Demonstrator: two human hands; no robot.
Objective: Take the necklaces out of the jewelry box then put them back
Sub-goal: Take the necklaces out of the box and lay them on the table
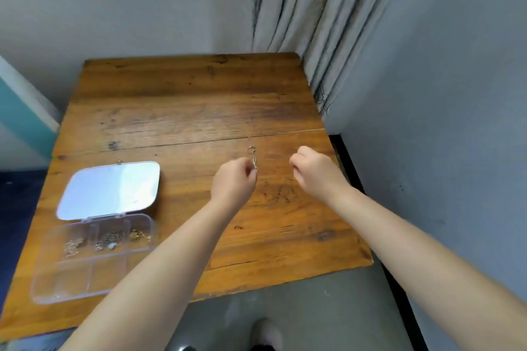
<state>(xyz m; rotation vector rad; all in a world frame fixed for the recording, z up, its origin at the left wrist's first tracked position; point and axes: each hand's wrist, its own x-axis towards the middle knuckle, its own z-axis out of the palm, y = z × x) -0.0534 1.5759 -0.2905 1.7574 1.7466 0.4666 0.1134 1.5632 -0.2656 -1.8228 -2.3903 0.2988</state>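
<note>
A clear plastic jewelry box (48, 291) lies open at the table's left, its lid (109, 189) flat behind it. Its back row of compartments holds small silver and gold jewelry pieces (109, 241). My left hand (235, 179) hovers over the middle of the table, fingers pinched on a thin necklace (252, 152) whose clasp end shows just beyond the fingertips. My right hand (313, 171) is closed a little to the right, at the same height. The chain is too fine to tell whether it reaches the right hand.
The wooden table (185, 100) stands in a corner, with a grey curtain (319, 23) at its back right and a wall on the right. Below the near edge are a grey floor and my shoe (266, 333).
</note>
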